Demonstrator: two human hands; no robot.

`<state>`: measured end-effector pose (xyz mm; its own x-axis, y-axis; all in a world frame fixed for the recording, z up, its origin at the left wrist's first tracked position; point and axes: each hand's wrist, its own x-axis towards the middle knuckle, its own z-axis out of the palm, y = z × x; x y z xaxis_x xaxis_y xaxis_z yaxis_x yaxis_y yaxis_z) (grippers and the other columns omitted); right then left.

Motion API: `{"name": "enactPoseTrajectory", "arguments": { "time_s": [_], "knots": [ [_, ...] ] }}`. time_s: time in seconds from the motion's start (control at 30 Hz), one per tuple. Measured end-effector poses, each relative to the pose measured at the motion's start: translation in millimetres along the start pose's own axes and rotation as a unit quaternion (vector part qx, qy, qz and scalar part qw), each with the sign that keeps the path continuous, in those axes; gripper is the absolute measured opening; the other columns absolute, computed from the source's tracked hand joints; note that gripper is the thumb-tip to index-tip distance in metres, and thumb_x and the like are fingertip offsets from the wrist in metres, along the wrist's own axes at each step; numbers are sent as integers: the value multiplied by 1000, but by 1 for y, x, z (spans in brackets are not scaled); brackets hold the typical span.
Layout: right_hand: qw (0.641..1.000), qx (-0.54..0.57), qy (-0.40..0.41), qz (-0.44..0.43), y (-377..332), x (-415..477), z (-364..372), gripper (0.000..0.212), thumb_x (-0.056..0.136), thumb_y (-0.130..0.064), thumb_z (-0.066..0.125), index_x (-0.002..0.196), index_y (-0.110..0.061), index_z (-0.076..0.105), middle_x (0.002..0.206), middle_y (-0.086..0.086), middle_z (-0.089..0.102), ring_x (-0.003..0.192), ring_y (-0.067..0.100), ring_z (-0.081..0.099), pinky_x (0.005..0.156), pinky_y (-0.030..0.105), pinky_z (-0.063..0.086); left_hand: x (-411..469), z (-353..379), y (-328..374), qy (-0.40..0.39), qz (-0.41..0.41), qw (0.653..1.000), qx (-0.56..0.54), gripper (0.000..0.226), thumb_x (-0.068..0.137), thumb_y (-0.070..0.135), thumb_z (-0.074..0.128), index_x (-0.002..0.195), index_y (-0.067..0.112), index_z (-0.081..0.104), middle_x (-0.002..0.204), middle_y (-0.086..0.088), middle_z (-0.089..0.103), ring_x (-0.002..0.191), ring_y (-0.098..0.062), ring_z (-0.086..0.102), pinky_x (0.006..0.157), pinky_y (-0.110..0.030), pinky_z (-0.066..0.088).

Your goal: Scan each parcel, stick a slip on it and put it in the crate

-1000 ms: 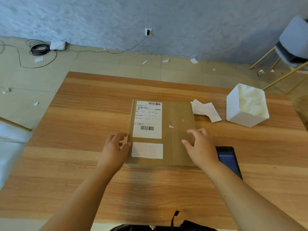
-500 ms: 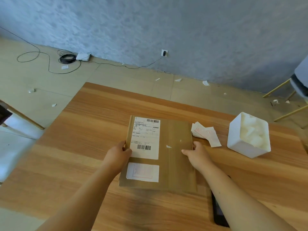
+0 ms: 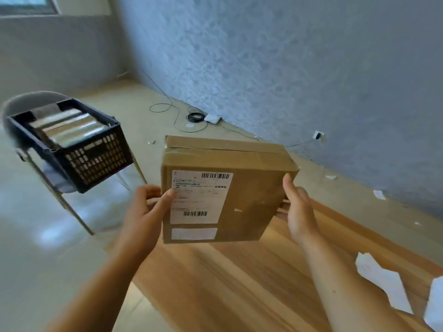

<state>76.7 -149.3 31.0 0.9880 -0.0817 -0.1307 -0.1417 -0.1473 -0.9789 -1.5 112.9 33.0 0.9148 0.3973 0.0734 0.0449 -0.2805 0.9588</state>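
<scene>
Lifted clear of the desk (image 3: pixel 239 288) since half a second ago, the parcel (image 3: pixel 242 188) is now in the air over the desk's far left corner, and the view has swung left so that the crate (image 3: pixel 96 161) has come into sight. Both hands carry the brown box, tilted so its labelled face looks up at the person. The left hand (image 3: pixel 143 214) grasps the left edge: its thumb lies on the face beside the shipping label (image 3: pixel 199 197), and the other fingers (image 3: pixel 153 202) curl behind the box. The right hand (image 3: pixel 299 212) grips the right edge, thumb pressed along the side, the rest of its fingers hidden under the cardboard. A white slip (image 3: pixel 194 233) is stuck on the face just below the shipping label. From the parcel, the dark crate is at about ten o'clock, well apart, resting on the seat of a grey chair (image 3: pixel 26 101) with several wrapped packages (image 3: pixel 69 130) already lying in it. Loose slips (image 3: pixel 381 281) lie on the desk at four o'clock. On the floor at twelve o'clock a coiled cable (image 3: pixel 195 116) lies beside a small white box, and a wall socket (image 3: pixel 318 134) shows at two o'clock.
</scene>
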Motion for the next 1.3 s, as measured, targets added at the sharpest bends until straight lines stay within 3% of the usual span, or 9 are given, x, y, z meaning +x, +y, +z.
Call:
{"name": "enactPoseTrajectory", "arguments": {
  "time_s": [0.13, 0.2, 0.3, 0.4, 0.47, 0.6, 0.83, 1.0, 1.3],
  "knots": [
    [995, 4, -93, -27, -35, -3, 92, 68, 58, -95, 37, 101, -47, 58, 94, -22, 70, 86, 2, 67, 68, 22, 53, 18, -90, -11, 24, -7, 999, -47, 70, 70, 73, 46, 121, 25, 45, 110, 0, 61, 103, -17, 60, 85, -39, 49],
    [991, -5, -127, -33, -50, -10, 142, 62, 57, -97, 33, 90, -54, 63, 87, -26, 69, 79, -2, 67, 54, 13, 51, 26, -135, -20, 41, -19, 997, -59, 70, 64, 77, 43, 113, 27, 48, 108, 1, 62, 103, -16, 60, 87, -41, 48],
    [986, 2, -162, -48, -65, -16, 221, 50, 68, -90, 28, 85, -60, 64, 84, -25, 70, 78, 0, 68, 55, 15, 53, 38, -201, -38, 81, -40, 994, -60, 61, 67, 77, 41, 100, 26, 48, 104, 0, 62, 100, -17, 60, 91, -47, 47],
    [984, 9, -175, -34, -67, -18, 294, 92, 51, -100, 31, 113, -37, 58, 103, -7, 67, 95, 16, 65, 74, 35, 55, 50, -260, -57, 123, -66, 989, -39, 56, 70, 76, 38, 94, 27, 49, 100, 1, 62, 97, -18, 60, 91, -52, 47],
    [980, 8, -196, -22, -68, -20, 339, 102, 47, -101, 31, 121, -32, 49, 109, -6, 60, 99, 17, 60, 71, 34, 51, 59, -294, -69, 152, -77, 985, -23, 59, 68, 79, 36, 93, 27, 50, 98, 2, 63, 94, -17, 61, 90, -52, 48],
    [977, 2, -211, -9, -71, -14, 412, 73, 65, -89, 29, 118, -39, 42, 105, -12, 55, 94, 11, 56, 63, 28, 47, 82, -348, -93, 185, -99, 977, -33, 63, 66, 81, 38, 91, 25, 52, 97, 2, 64, 96, -19, 61, 91, -54, 47],
    [973, -1, -228, -21, -83, 36, 518, 73, 59, -95, 30, 114, -49, 44, 108, -17, 57, 98, 10, 56, 77, 36, 48, 162, -403, -130, 181, -113, 975, -59, 72, 72, 80, 39, 101, 16, 57, 103, -3, 66, 99, -20, 62, 87, -44, 51],
    [976, 12, -219, -12, -93, 104, 595, 57, 60, -94, 32, 92, -50, 48, 103, -15, 59, 96, 8, 56, 74, 35, 47, 258, -432, -149, 155, -106, 981, -49, 36, 94, 57, 30, 82, 52, 65, 87, 19, 70, 94, -16, 63, 81, -36, 51],
    [967, 18, -251, -38, -131, 224, 711, 34, 73, -81, 34, 90, -61, 56, 95, -22, 64, 88, -1, 62, 60, 14, 49, 414, -482, -173, 159, -120, 974, -109, 52, 76, 62, 54, 103, 18, 61, 98, 3, 70, 104, -22, 61, 90, -40, 48]
  ]
}}
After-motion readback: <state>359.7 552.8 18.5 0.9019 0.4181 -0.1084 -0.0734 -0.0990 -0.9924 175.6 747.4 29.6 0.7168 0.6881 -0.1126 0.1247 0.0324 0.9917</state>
